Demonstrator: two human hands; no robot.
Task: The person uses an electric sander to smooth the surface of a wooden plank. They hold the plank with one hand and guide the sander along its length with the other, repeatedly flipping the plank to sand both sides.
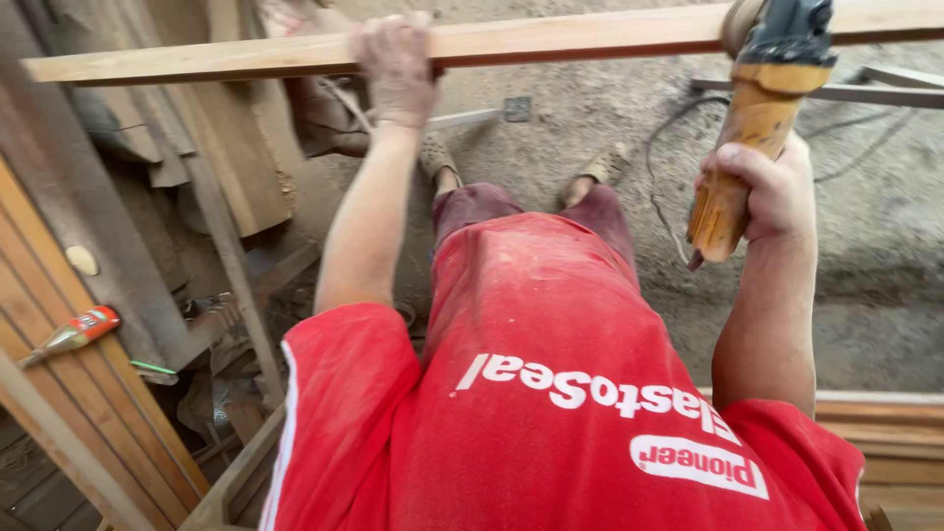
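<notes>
Dusty concrete floor (865, 246) stretches below the person, with a dark cable (661, 167) snaking over it and stacked timber and boards (211, 147) heaped at the left. A long wooden plank (551, 41) runs level across the top of the view. The left hand (396, 67) lies on the plank with its fingers curled over the far edge, clamped on the wood. The right hand (767, 192) is wrapped tight round the orange handle of a power grinder (762, 108), whose dark head meets the plank near its right end; whether the disc touches the wood cannot be told. The person wears a red shirt (551, 393), and two sandalled feet (600, 167) stand on the floor beneath the plank. At the far left, a small glue tube (74, 334) with an orange label rests on slanted grooved panelling (59, 295).
</notes>
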